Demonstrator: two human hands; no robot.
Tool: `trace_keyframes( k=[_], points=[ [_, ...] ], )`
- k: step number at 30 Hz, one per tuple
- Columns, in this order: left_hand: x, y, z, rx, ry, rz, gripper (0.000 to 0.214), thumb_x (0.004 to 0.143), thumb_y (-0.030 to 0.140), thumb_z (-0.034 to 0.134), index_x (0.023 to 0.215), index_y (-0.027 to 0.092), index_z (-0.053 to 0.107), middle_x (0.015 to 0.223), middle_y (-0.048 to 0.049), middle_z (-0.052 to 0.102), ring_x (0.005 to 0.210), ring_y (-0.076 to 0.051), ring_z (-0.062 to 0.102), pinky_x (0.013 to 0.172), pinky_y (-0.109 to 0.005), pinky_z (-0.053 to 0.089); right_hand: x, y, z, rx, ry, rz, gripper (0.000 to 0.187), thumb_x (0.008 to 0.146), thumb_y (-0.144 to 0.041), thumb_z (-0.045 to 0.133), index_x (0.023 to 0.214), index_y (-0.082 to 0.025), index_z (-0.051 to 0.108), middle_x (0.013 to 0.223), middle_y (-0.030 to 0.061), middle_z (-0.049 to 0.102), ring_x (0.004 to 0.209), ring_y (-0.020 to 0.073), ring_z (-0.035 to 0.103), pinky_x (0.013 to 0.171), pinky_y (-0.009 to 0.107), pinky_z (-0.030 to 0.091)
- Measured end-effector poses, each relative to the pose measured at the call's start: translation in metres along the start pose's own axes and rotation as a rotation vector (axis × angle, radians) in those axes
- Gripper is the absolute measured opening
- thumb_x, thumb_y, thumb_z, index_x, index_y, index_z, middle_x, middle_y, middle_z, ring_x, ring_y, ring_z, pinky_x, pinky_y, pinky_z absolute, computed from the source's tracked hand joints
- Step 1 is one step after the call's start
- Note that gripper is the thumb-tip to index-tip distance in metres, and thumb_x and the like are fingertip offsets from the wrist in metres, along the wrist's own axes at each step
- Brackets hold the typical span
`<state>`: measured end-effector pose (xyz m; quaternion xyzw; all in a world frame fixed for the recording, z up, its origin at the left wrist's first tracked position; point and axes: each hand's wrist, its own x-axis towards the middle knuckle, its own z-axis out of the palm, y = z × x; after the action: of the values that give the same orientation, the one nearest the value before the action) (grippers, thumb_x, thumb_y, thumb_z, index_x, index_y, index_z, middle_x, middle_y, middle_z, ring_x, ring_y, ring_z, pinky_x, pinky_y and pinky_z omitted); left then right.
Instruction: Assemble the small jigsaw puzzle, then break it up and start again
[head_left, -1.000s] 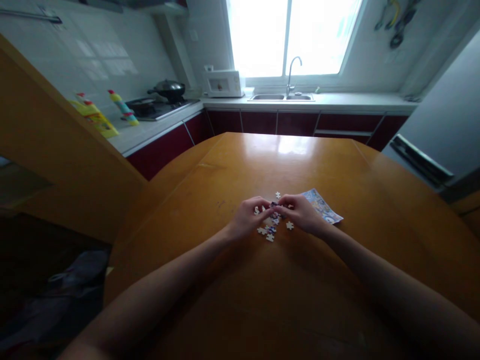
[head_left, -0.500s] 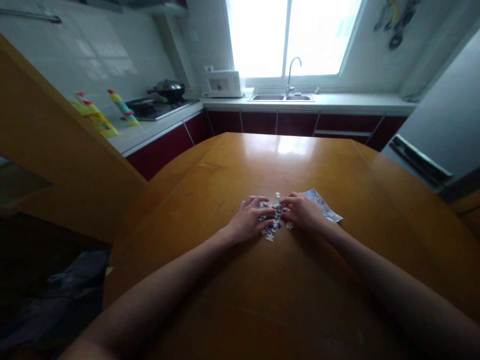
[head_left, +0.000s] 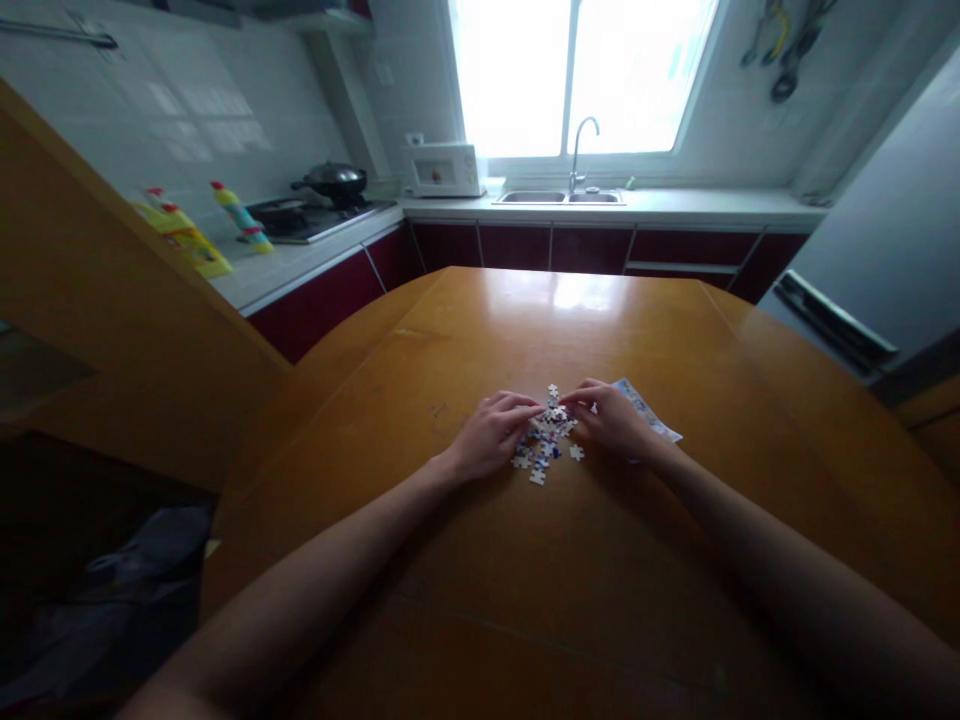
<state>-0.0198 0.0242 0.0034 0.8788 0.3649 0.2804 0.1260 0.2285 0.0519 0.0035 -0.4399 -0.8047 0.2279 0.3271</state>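
A small heap of jigsaw puzzle pieces [head_left: 546, 440], white and bluish, lies on the wooden table [head_left: 465, 340] between my hands. My left hand [head_left: 489, 436] rests at the heap's left side, its fingers drawn together and their tips on pieces at the upper part. From the right, my right hand [head_left: 611, 418] pinches at a puzzle piece [head_left: 556, 412] by the heap's top edge. Exactly which pieces the fingertips grip is too small to tell. A printed picture sheet [head_left: 651, 412] lies partly under or behind my right hand.
One loose puzzle piece [head_left: 577, 453] sits right of the heap, another [head_left: 538, 477] at its near end. Beyond the table stand a counter with a sink [head_left: 532, 198], a microwave [head_left: 444, 170], a wok [head_left: 334, 180] and yellow bottles [head_left: 196, 245]. A fridge [head_left: 862, 220] is at right.
My fingers were spread over the heap; now they have drawn together near its top edge, uncovering more pieces. The right hand has lifted slightly off the heap's middle. The view has shifted a little.
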Motion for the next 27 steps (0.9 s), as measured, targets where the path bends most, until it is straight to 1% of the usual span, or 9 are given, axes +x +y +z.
trace_keyframes(
  k=[3,6,8,10,15,17,21,24,27],
  points=[
    [-0.001,0.002,-0.002,0.113,-0.054,0.015,0.035,0.099,0.033,0.051,0.134,0.032,0.058,0.134,-0.0055,0.058,0.125,-0.024,0.049,0.106,-0.047,0.039,-0.003,0.001,0.003,-0.096,0.035,-0.035,0.022,0.086,-0.027,0.066,0.105,-0.024,0.075,0.100,0.0094,0.068,0.096,0.0252,0.059,0.087,0.040,0.047],
    [-0.002,0.007,-0.002,0.201,-0.108,0.045,0.030,0.097,0.040,0.054,0.124,0.033,0.065,0.138,-0.0050,0.054,0.130,-0.027,0.044,0.108,-0.049,0.037,-0.005,0.002,0.006,-0.212,0.006,-0.069,0.022,0.085,-0.025,0.068,0.106,-0.025,0.074,0.099,0.0087,0.066,0.098,0.0258,0.056,0.086,0.039,0.047],
    [-0.002,0.010,-0.002,0.239,-0.079,0.026,0.026,0.098,0.041,0.053,0.115,0.030,0.069,0.136,-0.0052,0.055,0.129,-0.028,0.044,0.107,-0.050,0.037,-0.005,0.003,0.006,-0.240,0.011,-0.063,0.020,0.089,-0.019,0.060,0.102,-0.024,0.074,0.098,0.0088,0.065,0.096,0.0243,0.056,0.084,0.038,0.047],
    [-0.002,0.013,-0.001,0.253,-0.040,0.000,0.025,0.098,0.040,0.053,0.112,0.027,0.069,0.134,-0.0058,0.056,0.126,-0.027,0.046,0.106,-0.048,0.038,-0.004,0.003,0.004,-0.253,0.023,-0.056,0.022,0.091,-0.015,0.055,0.100,-0.023,0.073,0.098,0.0090,0.064,0.095,0.0233,0.056,0.083,0.037,0.046],
    [-0.002,0.012,0.000,0.216,0.006,-0.015,0.022,0.098,0.033,0.053,0.111,0.026,0.069,0.127,-0.0055,0.059,0.121,-0.024,0.048,0.104,-0.046,0.040,-0.006,-0.002,-0.006,-0.302,-0.071,-0.103,0.008,0.081,-0.018,0.069,0.080,-0.025,0.073,0.091,0.0067,0.064,0.091,0.0243,0.053,0.079,0.036,0.044],
    [-0.001,0.011,0.000,0.198,0.045,-0.039,0.021,0.098,0.030,0.051,0.106,0.025,0.070,0.123,-0.0055,0.060,0.119,-0.024,0.049,0.104,-0.046,0.041,-0.008,-0.005,-0.006,-0.309,-0.108,-0.123,0.008,0.080,-0.018,0.071,0.080,-0.025,0.073,0.093,0.0065,0.064,0.093,0.0245,0.053,0.081,0.036,0.043],
    [0.000,0.006,-0.001,0.140,0.133,-0.075,0.022,0.098,0.028,0.050,0.097,0.021,0.071,0.114,-0.0067,0.063,0.113,-0.024,0.052,0.100,-0.044,0.044,-0.009,-0.008,-0.003,-0.293,-0.161,-0.155,0.011,0.083,-0.018,0.069,0.087,-0.026,0.074,0.097,0.0049,0.066,0.098,0.0224,0.055,0.085,0.033,0.044],
    [0.001,0.003,-0.002,0.095,0.178,-0.076,0.023,0.098,0.027,0.049,0.093,0.019,0.070,0.108,-0.0067,0.064,0.107,-0.023,0.054,0.097,-0.042,0.046,-0.007,-0.006,-0.001,-0.292,-0.173,-0.159,0.013,0.084,-0.018,0.069,0.092,-0.026,0.074,0.095,0.0041,0.067,0.094,0.0211,0.057,0.084,0.032,0.044],
    [0.002,0.001,-0.003,0.070,0.227,-0.083,0.023,0.098,0.026,0.049,0.091,0.018,0.069,0.103,-0.0065,0.064,0.103,-0.022,0.055,0.095,-0.040,0.046,-0.007,-0.004,0.001,-0.302,-0.164,-0.167,0.009,0.086,-0.018,0.066,0.089,-0.024,0.073,0.091,0.0048,0.068,0.090,0.0211,0.058,0.083,0.033,0.043]
  ],
)
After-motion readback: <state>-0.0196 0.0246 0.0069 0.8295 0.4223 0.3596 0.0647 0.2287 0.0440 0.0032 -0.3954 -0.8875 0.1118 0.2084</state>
